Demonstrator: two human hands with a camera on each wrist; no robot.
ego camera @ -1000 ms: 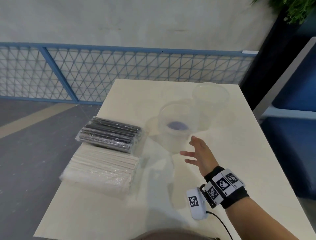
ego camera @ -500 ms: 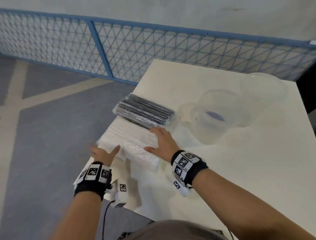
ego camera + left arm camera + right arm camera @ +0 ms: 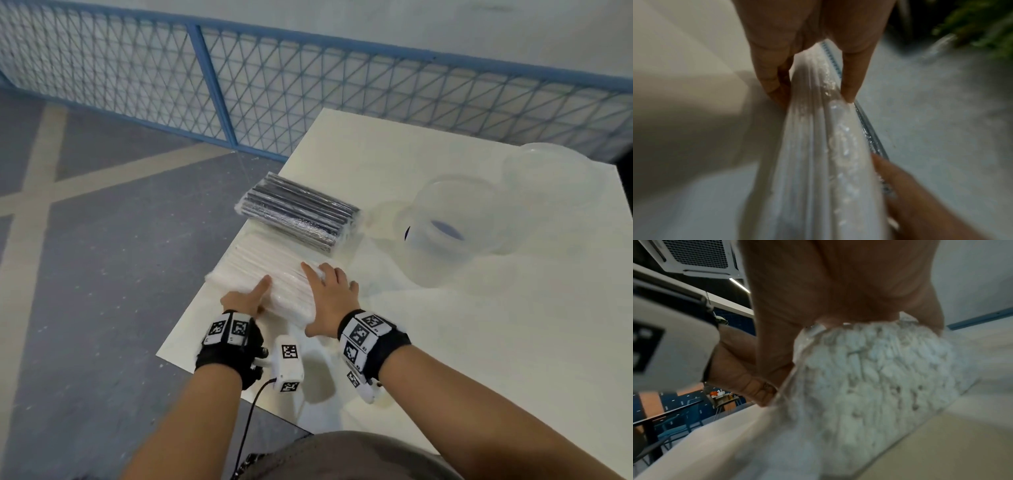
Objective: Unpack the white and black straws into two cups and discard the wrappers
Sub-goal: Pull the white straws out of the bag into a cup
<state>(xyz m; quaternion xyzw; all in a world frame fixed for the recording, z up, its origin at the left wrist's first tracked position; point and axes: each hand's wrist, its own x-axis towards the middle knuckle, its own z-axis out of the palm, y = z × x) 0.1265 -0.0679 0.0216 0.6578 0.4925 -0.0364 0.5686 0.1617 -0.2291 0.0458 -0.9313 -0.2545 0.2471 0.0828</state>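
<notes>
Both hands have closed in on the white pack since half a second ago: the left hand has slid from the near corner up against its side, and the right hand now wraps its end. The left wrist view shows the left thumb and fingers pinching the pack; the right wrist view shows the right thumb and fingers curled over its end.

Little of the task looks done. Both packs are sealed, the black pack lies untouched, just beyond the white one, and the two cups stand without straws. Opening, sorting and discarding all remain.

The white pack sits close to the table's left edge, with floor just beyond, so drawing it rightward seems safer. Open tabletop lies right of the hands, between them and the cups.
</notes>
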